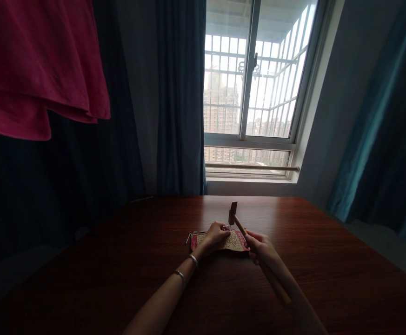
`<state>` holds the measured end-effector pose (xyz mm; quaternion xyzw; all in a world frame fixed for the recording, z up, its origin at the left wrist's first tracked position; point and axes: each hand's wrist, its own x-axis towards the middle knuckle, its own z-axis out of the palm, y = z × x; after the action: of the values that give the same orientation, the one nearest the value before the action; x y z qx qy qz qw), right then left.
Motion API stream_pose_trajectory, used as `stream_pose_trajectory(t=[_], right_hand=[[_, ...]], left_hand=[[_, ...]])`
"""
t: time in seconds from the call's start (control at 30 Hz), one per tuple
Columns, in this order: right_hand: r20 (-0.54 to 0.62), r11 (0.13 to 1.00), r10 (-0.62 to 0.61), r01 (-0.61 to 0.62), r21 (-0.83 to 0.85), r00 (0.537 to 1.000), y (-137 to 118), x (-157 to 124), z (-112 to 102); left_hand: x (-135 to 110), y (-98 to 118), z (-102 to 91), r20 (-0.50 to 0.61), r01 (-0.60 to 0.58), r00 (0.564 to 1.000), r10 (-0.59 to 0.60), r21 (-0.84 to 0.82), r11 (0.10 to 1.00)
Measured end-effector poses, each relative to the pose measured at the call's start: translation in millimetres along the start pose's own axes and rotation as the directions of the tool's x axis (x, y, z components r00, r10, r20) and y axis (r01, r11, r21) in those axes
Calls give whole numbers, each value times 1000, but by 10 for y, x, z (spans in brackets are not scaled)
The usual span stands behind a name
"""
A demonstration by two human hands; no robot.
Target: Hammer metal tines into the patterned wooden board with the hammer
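Note:
A small flat piece [236, 241] with a red edge and a dotted tan face lies on the dark wooden table [147, 270]. My left hand [216, 236] rests on it, fingers pinched around a small metal pronged tool [227, 227] held upright on the piece. My right hand [261, 248] grips the wooden handle of a hammer [233, 215], whose metal head hangs just above the pronged tool. Two bracelets circle my left wrist.
A thin metal item [188, 240] lies just left of the piece. A window [255, 88] with dark blue curtains [180, 97] stands beyond the table's far edge. Red cloth [35, 65] hangs at upper left.

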<state>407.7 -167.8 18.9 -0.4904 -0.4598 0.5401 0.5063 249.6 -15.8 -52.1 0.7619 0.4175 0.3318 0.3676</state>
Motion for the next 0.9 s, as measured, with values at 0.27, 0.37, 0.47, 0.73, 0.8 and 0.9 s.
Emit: stream_pose_trajectory(t=[0.27, 0.37, 0.47, 0.73, 0.8, 0.9], right_hand=[[-25, 1000, -5, 5, -10, 1000, -29, -14, 39], [-16, 1000, 11, -12, -21, 1000, -38, -18, 56], [-13, 999, 11, -11, -40, 1000, -50, -20, 67], [12, 998, -15, 16, -68, 1000, 26, -3, 58], [11, 997, -23, 24, -74, 1000, 36, 8, 59], [-5, 996, -72, 72, -47, 997, 41, 17, 68]], left_hand=[[-13, 16, -4, -10, 7, 1000, -7, -4, 1000], [-11, 23, -4, -3, 3, 1000, -3, 6, 1000], [-23, 57, -13, -8, 16, 1000, -16, -1, 1000], [-71, 164, -49, 0, 45, 999, -45, -8, 999], [-74, 166, -51, -4, 43, 999, -43, -7, 999], [-70, 146, -45, -9, 37, 999, -37, -11, 999]])
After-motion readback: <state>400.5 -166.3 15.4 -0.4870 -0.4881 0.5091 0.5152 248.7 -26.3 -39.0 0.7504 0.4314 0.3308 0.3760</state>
